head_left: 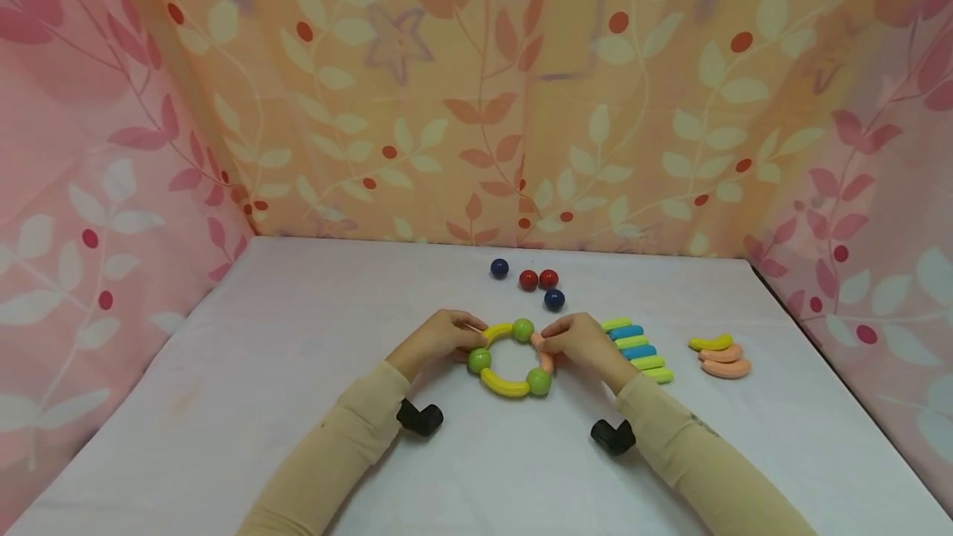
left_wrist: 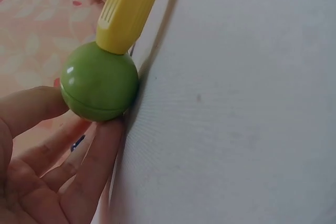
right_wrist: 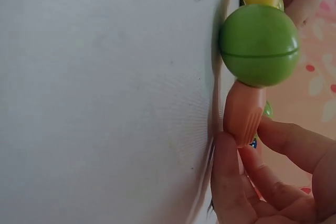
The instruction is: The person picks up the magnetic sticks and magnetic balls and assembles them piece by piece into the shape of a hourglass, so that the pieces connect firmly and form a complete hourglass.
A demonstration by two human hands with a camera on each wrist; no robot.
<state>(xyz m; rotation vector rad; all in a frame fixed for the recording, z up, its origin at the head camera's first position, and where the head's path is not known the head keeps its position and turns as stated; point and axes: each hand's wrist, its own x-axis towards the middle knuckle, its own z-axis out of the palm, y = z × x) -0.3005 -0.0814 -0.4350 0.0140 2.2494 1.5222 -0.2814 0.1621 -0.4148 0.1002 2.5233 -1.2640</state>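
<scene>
Pinching the pink curved piece (head_left: 547,361), your right hand (head_left: 577,343) should seat it squarely against the top green ball (head_left: 524,329). Your left hand (head_left: 439,337) grips the ring's left green ball (head_left: 479,360) on the table (head_left: 298,370); hold it steady.

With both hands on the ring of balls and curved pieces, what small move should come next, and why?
Probably the right hand should press its orange curved piece firmly against the top green ball. The ring looks nearly closed, and the left hand steadies the left green ball.
</scene>
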